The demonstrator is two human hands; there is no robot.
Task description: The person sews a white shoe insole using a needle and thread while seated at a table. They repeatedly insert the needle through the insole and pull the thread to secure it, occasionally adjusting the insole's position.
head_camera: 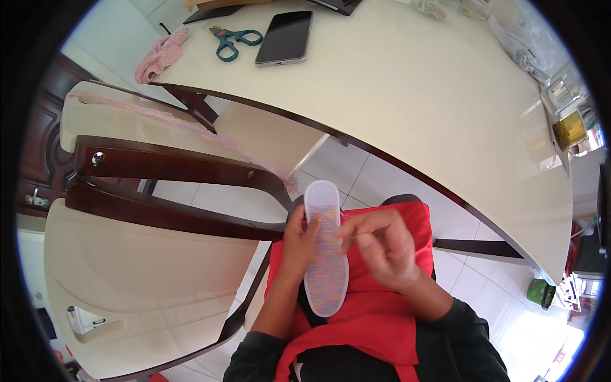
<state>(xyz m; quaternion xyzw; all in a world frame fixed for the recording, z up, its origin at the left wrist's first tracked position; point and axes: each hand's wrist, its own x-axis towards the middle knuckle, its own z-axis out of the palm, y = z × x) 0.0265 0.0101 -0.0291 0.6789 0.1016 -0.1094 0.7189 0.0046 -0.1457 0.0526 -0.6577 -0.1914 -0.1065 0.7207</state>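
A shoe insole [326, 267] with a white edge and multicoloured pastel stitching lies lengthwise before me, above a red apron [377, 305]. Its far end is plain white mesh. My left hand [305, 236] grips its left edge, thumb on top. To the right of the insole, my right hand [382, 246] is slightly blurred, its thumb and forefinger pinched on something thin, perhaps a needle; it is too small to tell. Pinkish thread shows at the insole's right edge, near my right fingers.
A bundle of pastel yarn [191, 126] hangs across the chair [143, 291] at left. On the cream table [405, 95] are green-handled scissors [231, 40], a smartphone [285, 38], a pink cloth [161, 56], a plastic bag [520, 47] and a container of yellowish liquid [570, 130].
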